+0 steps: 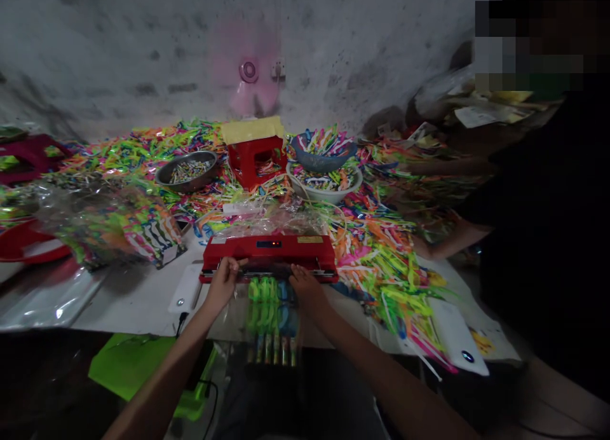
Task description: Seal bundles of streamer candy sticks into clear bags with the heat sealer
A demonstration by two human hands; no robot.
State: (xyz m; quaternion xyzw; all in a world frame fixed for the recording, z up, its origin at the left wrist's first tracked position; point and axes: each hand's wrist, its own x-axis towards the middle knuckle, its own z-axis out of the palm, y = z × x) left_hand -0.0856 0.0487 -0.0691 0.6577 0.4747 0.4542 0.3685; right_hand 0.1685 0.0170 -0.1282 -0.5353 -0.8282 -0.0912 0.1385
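A red sealing machine [269,249] with a small lit display lies across the table in front of me. A clear plastic bag [272,319] hangs from its front edge, with several green and blue pieces and a row of small tubes inside. My left hand [226,278] is at the machine's front left, its fingers closed on the bag's upper left corner. At the bag's upper right, my right hand [305,284] has its fingers bent together over the corner, against the machine's front edge. Clear crumpled film [286,219] lies behind the machine.
Colourful plastic pieces [381,262] cover much of the table [138,300]. Behind stand a red stool [255,160], a metal bowl [187,171] and stacked basins [324,154]. Filled bags [114,224] lie left, a white device [457,338] right. A person in black [548,224] reaches in from the right.
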